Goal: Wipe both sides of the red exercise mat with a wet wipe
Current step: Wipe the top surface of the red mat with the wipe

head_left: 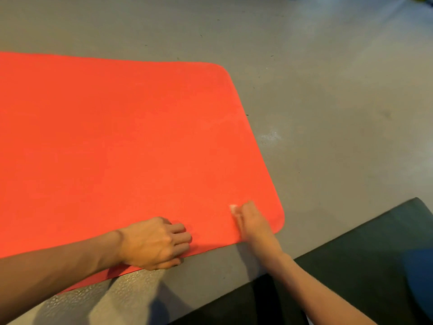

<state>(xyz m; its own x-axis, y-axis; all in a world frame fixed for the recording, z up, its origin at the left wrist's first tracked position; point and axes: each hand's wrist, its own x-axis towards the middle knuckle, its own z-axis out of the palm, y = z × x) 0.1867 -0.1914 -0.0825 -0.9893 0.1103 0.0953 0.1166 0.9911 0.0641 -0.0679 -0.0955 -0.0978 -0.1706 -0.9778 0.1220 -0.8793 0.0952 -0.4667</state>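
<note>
Now, red mat [117, 137]: flat on grey floor [328, 113].
Left hand [153, 243]: fingers curled on nothing, knuckles resting at mat's near edge.
Right hand [251, 220]: (blurred) clutches white wipe [233, 208] against mat near its corner.

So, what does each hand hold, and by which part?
Right hand grips the white wipe, one end sticking out. Left hand rests on the mat, at its near edge; grip unclear.

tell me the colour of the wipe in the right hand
White: the wet wipe, head view.
</note>
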